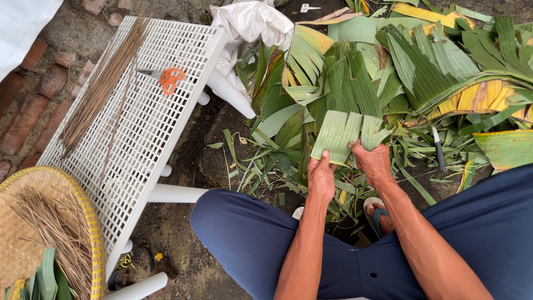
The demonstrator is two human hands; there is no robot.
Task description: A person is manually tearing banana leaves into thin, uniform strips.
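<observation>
A pale green piece of banana leaf (347, 133) is held flat between both hands, above the ground between my knees. My left hand (321, 176) grips its lower left edge with the thumb on top. My right hand (373, 163) pinches its lower right edge. Behind it lies a big heap of green and yellowed banana leaves (400, 72). A small knife (438, 149) with a dark handle rests on the scraps just right of my right hand.
A white perforated rack (150, 128) lies on its side at left, carrying a bundle of thin brown sticks (102, 83) and orange-handled scissors (166, 78). A woven tray (33, 233) with more sticks sits at lower left. A white sack (250, 25) lies behind. Brick paving runs along the far left.
</observation>
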